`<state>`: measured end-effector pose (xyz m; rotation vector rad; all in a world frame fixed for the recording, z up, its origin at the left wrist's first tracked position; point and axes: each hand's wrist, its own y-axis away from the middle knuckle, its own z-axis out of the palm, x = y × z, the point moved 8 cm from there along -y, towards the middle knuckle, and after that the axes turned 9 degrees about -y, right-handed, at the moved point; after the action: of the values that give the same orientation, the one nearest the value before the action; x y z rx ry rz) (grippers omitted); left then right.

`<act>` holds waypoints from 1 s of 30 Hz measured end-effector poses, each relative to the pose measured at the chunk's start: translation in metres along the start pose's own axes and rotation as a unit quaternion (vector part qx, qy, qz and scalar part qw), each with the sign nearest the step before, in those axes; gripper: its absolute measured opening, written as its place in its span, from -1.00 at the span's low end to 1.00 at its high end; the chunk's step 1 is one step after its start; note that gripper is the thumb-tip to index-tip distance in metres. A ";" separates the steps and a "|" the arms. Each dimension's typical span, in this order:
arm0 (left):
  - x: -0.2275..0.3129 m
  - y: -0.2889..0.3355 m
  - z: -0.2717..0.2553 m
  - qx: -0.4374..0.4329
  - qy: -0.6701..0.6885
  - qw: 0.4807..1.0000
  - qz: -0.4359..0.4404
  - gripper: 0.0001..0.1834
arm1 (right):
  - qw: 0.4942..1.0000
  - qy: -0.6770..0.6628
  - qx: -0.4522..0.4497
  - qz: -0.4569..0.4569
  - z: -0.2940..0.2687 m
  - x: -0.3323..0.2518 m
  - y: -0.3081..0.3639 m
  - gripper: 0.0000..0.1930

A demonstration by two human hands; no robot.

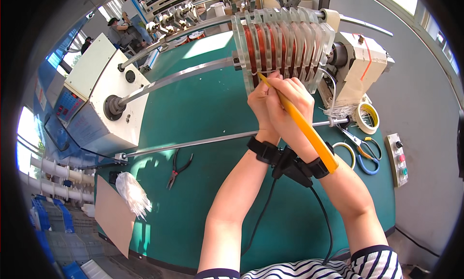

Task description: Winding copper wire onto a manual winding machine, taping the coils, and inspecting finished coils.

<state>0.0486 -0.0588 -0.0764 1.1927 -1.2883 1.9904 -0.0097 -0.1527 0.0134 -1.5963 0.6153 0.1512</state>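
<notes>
At the front of a winding former with clear plastic flanges [323, 37], my two hands work close together. Several reddish-brown wire coils [263, 44] sit between its flanges. My right hand [296, 97] is closed around a long yellow pointed stick [309, 129], whose narrow tip reaches the coils near the left end. Its broad end extends back over my right wrist. Just left of it, my left hand [261, 107] is closed with its fingertips up against the former. Whatever those fingers pinch is hidden; a thin white strip shows beside the tip.
A white winding machine [104, 93] stands left; its tailstock [360, 64] is right. A metal rod [193, 142] crosses the green table. Pliers [176, 171], a bundle of white ties [133, 194] and cardboard [113, 216] lie left; scissors [360, 146], tape [367, 118] and a button box [397, 159] right.
</notes>
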 end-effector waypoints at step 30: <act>0.051 0.008 -0.032 -0.023 -0.217 0.970 0.105 -0.82 | 1.000 -0.002 0.008 0.010 -0.007 0.006 0.008 -0.86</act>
<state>0.0040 -0.0370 -0.0414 1.5879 -1.7254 1.8871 -0.0101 -0.1614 0.0046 -1.5743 0.6273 0.1644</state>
